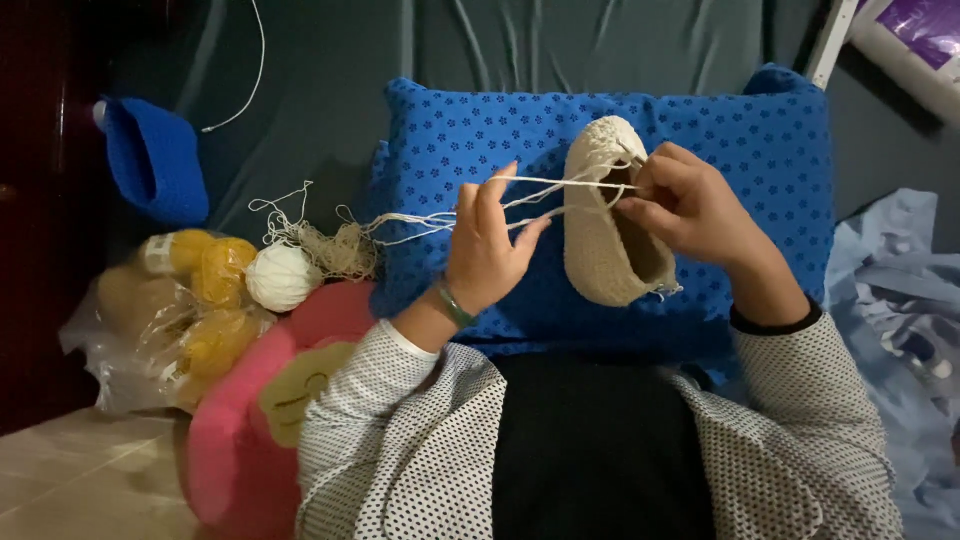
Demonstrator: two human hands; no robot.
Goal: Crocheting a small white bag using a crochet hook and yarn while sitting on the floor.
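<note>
1. My right hand (690, 205) was pinched closed on the rim of the cream knitted slipper (608, 230), fingertips at its opening. I could not tell whether a hook or needle sat between them.
2. My left hand (487, 250) was held half open, fingers raised, with the white yarn (560, 184) running taut across the fingertips toward the slipper. It was a light hold on the yarn, not a clench.
3. The slipper stood between my hands, closer to the right, over the blue pillow (760, 150) beyond my wrists.
4. Risk: the strands lay doubled and crossing between my hands. I judged that a pull from the left could snag a wrong strand and distort or loosen stitches at the rim.
5. Risk: to the left of my left hand a loose tangle of yarn (335, 245) lay just beside the white yarn ball (282, 277). I judged that drawing more yarn could tighten it into a knot and jerk the feed.
6. Risk: my pinch covered only a small part of the rim. I judged that sudden tension could twist the slipper out of it.
</note>
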